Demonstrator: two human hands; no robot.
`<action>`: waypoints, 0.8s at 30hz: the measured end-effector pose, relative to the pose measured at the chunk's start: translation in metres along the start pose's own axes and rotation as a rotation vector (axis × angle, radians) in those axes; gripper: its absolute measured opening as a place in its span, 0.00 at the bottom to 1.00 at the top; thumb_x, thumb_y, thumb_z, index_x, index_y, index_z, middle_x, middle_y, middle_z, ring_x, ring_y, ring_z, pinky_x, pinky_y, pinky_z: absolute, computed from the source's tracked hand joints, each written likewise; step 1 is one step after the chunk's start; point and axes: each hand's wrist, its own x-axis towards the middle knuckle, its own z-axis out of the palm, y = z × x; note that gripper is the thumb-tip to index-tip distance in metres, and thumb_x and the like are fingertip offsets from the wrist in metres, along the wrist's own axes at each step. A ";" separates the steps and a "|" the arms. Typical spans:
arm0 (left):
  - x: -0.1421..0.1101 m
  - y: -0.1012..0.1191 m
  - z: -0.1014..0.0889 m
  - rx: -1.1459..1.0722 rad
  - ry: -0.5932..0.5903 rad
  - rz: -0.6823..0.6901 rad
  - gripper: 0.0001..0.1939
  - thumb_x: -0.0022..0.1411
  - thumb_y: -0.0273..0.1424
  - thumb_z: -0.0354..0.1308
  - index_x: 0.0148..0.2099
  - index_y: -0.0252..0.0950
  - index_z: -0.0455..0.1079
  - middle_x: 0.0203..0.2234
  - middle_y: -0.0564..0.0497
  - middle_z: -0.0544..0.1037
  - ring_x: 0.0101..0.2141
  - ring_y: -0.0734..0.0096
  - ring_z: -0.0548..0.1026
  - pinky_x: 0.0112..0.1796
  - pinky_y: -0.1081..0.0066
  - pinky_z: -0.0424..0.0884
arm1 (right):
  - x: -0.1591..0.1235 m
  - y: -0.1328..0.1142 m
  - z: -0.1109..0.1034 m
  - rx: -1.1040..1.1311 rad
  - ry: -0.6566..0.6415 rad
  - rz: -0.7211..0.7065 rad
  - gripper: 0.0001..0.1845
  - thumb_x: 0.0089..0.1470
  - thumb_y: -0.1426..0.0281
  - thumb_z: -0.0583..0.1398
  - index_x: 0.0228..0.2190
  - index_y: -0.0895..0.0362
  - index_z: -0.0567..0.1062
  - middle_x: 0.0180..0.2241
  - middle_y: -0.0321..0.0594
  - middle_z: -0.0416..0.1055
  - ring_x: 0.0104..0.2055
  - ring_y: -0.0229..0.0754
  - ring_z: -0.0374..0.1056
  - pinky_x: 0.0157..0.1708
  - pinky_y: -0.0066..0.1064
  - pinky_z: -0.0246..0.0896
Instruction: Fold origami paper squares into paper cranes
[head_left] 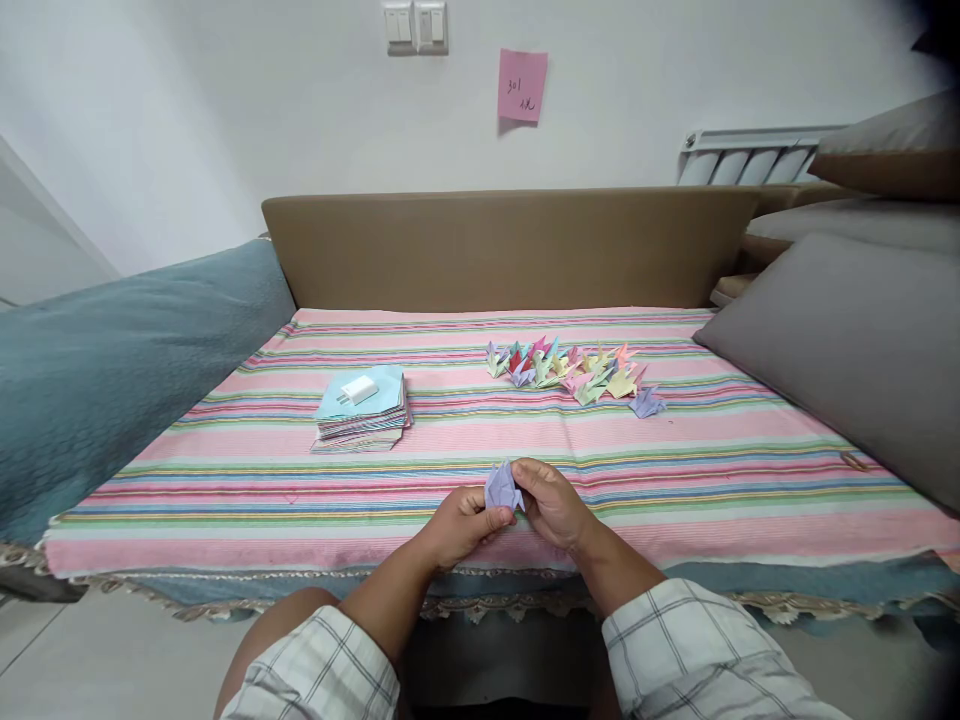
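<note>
In the head view, a lavender folded paper [502,488] is held up between two bare hands at the near side of a striped cloth [480,430] spread over a sofa [510,250]. Its lower left is pinched between thumb and fingers by the left hand [466,522], and its upper right is gripped by the curled right hand [553,505]. At one o'clock from the piece, a cluster of multicoloured paper cranes [590,388] is gathered on the cloth. At ten o'clock, a white charger [360,389] is set atop a paper stack [364,428]. At twelve o'clock, a pink note [522,86] is stuck to the wall; at two, the cloth is flanked by a grey cushion [847,340].
</note>
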 end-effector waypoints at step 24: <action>-0.002 0.004 -0.020 1.095 0.396 0.465 0.14 0.56 0.21 0.50 0.40 0.38 0.73 0.29 0.50 0.75 0.33 0.69 0.71 0.34 0.72 0.66 | -0.002 -0.010 -0.017 -0.481 -0.135 -0.315 0.09 0.47 0.63 0.64 0.30 0.54 0.74 0.35 0.41 0.68 0.40 0.42 0.65 0.41 0.35 0.60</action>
